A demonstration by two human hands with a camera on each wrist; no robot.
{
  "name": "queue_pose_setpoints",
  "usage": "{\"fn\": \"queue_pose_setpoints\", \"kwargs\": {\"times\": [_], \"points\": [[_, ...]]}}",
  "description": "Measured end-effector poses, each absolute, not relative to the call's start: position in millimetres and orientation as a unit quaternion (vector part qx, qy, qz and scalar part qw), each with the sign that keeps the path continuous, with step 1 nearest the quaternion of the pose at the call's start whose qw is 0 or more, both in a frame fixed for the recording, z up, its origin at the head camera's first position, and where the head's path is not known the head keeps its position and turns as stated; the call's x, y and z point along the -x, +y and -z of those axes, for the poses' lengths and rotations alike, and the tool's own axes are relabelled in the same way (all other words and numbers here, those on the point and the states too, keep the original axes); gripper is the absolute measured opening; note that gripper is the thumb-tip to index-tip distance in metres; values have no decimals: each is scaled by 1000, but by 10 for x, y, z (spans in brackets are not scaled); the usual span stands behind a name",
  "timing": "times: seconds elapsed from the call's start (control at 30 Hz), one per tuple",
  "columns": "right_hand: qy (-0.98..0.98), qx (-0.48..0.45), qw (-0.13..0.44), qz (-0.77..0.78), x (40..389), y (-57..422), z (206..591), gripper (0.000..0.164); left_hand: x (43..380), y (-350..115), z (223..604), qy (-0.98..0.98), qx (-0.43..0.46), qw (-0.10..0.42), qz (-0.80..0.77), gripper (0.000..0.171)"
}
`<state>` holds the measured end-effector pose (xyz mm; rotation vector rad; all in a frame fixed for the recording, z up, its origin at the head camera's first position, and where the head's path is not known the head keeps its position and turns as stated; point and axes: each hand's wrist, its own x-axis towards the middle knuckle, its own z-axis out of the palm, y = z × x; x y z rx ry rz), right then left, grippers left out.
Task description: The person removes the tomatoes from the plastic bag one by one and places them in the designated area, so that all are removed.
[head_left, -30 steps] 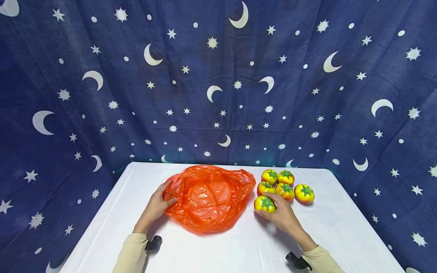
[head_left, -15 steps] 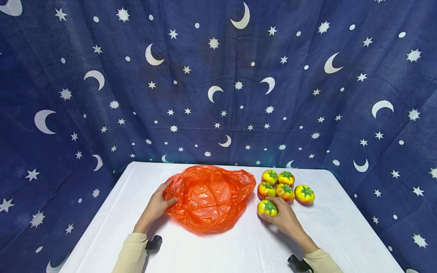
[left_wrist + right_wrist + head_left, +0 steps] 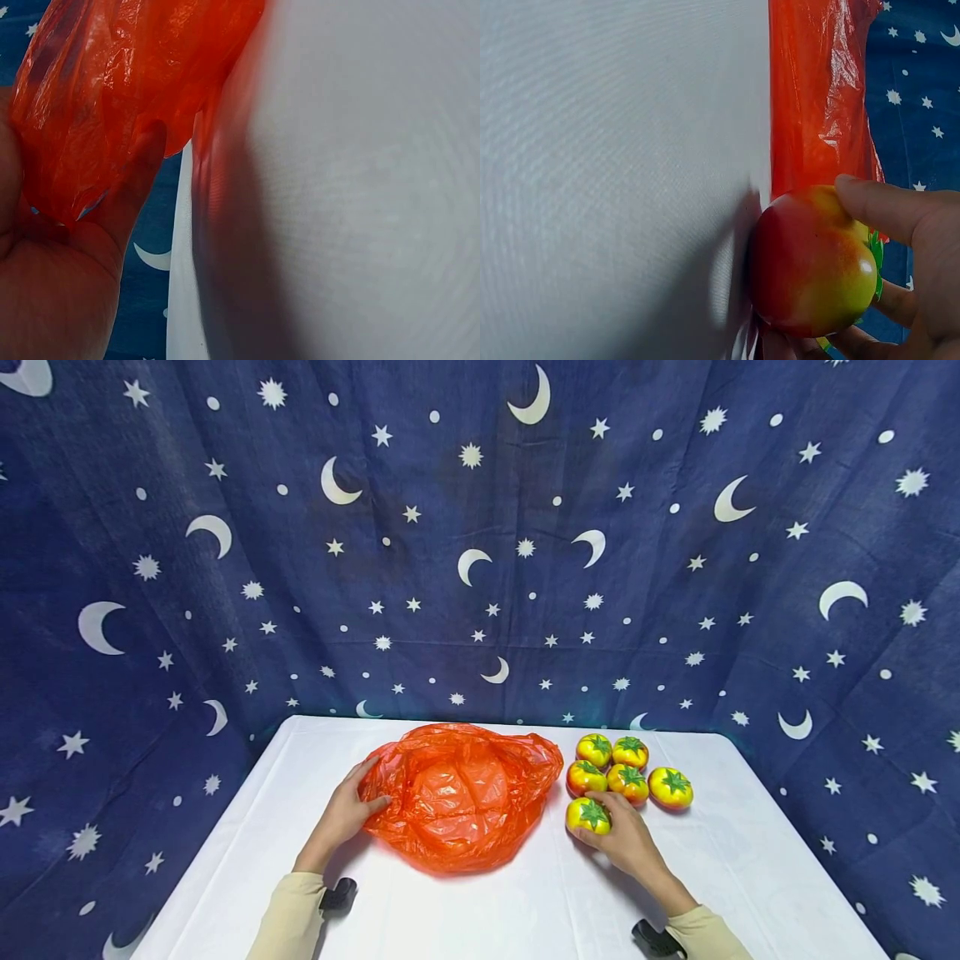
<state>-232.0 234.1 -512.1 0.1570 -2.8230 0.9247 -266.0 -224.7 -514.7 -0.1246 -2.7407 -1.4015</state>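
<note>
A crumpled red plastic bag (image 3: 461, 793) lies with its mouth spread wide on the white table, left of centre. My left hand (image 3: 347, 810) holds the bag's left edge; in the left wrist view the thin plastic (image 3: 112, 97) sits between the thumb and the fingers, partly hiding them. On the right, my right hand (image 3: 626, 835) grips a yellow-and-red tomato (image 3: 587, 816) with a green leafy top. Thumb and fingers reach round this tomato (image 3: 810, 262) in the right wrist view, close to the tabletop. Several similar tomatoes (image 3: 628, 783) stand just beyond that hand.
One tomato (image 3: 671, 788) sits a little apart, right of the group. The white cloth-covered table (image 3: 465, 918) ends at a dark blue curtain (image 3: 420, 568) with moons and stars. Black wrist devices (image 3: 339, 895) are worn below both hands.
My right hand has drawn its tomato slightly toward me and to the right, opening a gap from the tomatoes behind. My left hand and the bag have stayed in place.
</note>
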Motion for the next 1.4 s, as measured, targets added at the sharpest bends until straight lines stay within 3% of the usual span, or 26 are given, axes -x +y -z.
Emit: {"fn": "queue_pose_setpoints", "kwargs": {"times": [0.3,0.67,0.9,1.4], "points": [[-942,-55,98,-317,2310,2384,5118,66,2661,-2247,5148,-890,37,28,454,80],[-932,-61,120,-336,2284,2461,5035,59,2659,-2259,5139,-889,34,28,456,78],[-924,-64,147,-348,2283,2469,4979,55,2640,-2275,5155,-883,35,39,467,76],[-917,-72,148,-362,2291,2449,4940,54,2647,-2323,5100,-861,25,77,502,75]]}}
